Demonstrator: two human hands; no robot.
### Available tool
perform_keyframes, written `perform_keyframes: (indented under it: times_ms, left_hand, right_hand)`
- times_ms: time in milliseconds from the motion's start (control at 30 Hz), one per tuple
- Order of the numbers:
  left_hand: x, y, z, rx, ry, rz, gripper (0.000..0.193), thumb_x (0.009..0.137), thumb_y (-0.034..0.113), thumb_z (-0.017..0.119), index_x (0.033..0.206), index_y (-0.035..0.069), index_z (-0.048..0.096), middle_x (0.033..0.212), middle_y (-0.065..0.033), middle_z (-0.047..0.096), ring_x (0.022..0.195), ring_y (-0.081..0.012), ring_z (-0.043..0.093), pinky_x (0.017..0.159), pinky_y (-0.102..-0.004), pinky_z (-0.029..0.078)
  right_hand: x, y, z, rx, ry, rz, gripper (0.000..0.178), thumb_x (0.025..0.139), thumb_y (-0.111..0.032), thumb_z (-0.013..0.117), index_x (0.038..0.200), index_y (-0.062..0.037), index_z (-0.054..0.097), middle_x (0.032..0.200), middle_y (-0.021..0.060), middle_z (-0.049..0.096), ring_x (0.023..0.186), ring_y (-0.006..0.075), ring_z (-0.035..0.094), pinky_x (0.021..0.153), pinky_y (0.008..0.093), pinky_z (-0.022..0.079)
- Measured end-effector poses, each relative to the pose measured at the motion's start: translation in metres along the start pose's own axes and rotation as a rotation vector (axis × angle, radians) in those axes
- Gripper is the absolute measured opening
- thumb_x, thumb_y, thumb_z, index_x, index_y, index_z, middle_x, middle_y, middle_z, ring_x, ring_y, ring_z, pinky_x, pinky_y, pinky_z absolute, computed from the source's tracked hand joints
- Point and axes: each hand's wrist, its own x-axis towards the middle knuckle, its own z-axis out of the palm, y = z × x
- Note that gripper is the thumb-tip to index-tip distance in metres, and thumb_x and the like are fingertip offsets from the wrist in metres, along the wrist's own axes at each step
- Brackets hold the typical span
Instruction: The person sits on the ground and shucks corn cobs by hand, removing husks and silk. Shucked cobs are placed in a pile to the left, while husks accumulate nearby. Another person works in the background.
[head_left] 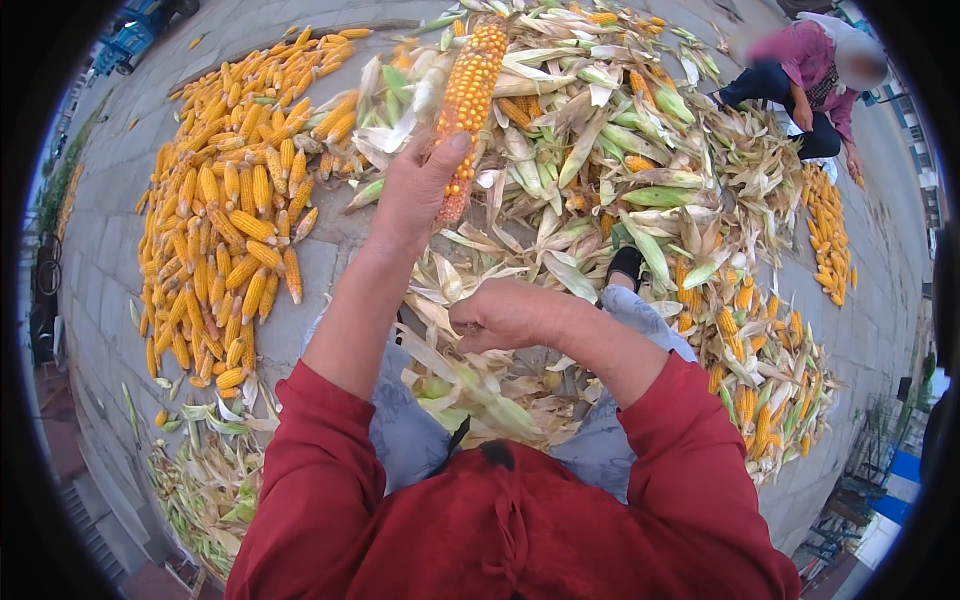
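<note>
My left hand (412, 195) is wrapped round the lower part of a husked corn cob (471, 92), which I hold tilted upward. Its kernels are orange-yellow, turning reddish toward the bottom. Closer to my body, my right hand (500, 315) is curled closed with the back of the hand upward; whether anything is in it is hidden. Below that hand, between my knees, loose corn husks (480, 395) lie in a pale green and tan heap, partly blurred.
A large pile of unhusked corn (600, 120) lies ahead. Bare cobs are heaped in a yellow pile (230, 200) at left, with another small cob pile (826, 235) at far right. Partly husked corn (760, 370) lies near my right. Another person (810, 75) bends over at upper right.
</note>
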Motion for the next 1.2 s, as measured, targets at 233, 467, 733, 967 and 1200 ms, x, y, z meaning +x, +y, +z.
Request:
perform_keyframes:
  times_ms: [233, 467, 733, 967, 1200]
  left_hand:
    - [-0.010, 0.000, -0.001, 0.049, -0.150, -0.025, 0.061, 0.083, 0.037, 0.069, 0.122, -0.006, 0.052, 0.102, -0.0093, 0.061, 0.084, -0.0125, 0.059, 0.072, -0.0254, 0.048]
    - [-0.020, -0.001, 0.022, 0.253, -0.388, 0.014, 0.069, 0.080, 0.043, 0.069, 0.123, -0.008, 0.052, 0.105, -0.0111, 0.061, 0.092, -0.0146, 0.058, 0.081, -0.0263, 0.046]
    - [-0.018, -0.031, 0.033, 0.522, -0.081, 0.448, 0.025, 0.093, 0.024, 0.059, 0.101, 0.000, 0.064, 0.086, -0.0074, 0.065, 0.078, -0.0145, 0.060, 0.071, -0.0283, 0.048]
    - [-0.011, -0.015, 0.011, 0.976, 0.004, 0.507, 0.011, 0.083, 0.016, 0.065, 0.087, 0.006, 0.067, 0.077, -0.0132, 0.065, 0.072, -0.0310, 0.063, 0.064, -0.0362, 0.049]
    - [-0.011, -0.018, -0.005, 1.075, -0.169, 0.274, 0.029, 0.078, 0.016, 0.070, 0.104, 0.005, 0.063, 0.089, -0.0152, 0.066, 0.069, -0.0273, 0.062, 0.067, -0.0363, 0.050]
  right_hand:
    - [-0.031, 0.019, -0.088, 0.470, 0.777, 0.374, 0.059, 0.073, -0.051, 0.072, 0.100, 0.0007, 0.067, 0.089, 0.0071, 0.067, 0.079, 0.0136, 0.063, 0.073, 0.0291, 0.050]
    - [-0.027, 0.031, -0.085, 0.986, 1.073, -0.015, 0.056, 0.077, -0.038, 0.074, 0.113, 0.0007, 0.055, 0.097, 0.0061, 0.063, 0.083, 0.0149, 0.064, 0.067, 0.0267, 0.051]
    - [-0.009, 0.026, -0.068, 0.899, 1.154, 0.018, 0.043, 0.077, -0.024, 0.078, 0.106, -0.0001, 0.057, 0.095, 0.0042, 0.061, 0.080, 0.0106, 0.061, 0.068, 0.0250, 0.051]
    - [-0.028, 0.038, -0.091, 1.139, 1.336, 0.013, 0.045, 0.083, -0.029, 0.073, 0.111, -0.0015, 0.054, 0.097, 0.0053, 0.059, 0.082, 0.0154, 0.062, 0.072, 0.0324, 0.056]
    - [-0.054, 0.061, -0.112, 1.301, 1.589, -0.057, 0.039, 0.084, -0.027, 0.071, 0.108, -0.0014, 0.054, 0.097, 0.0063, 0.057, 0.081, 0.0169, 0.060, 0.064, 0.0312, 0.054]
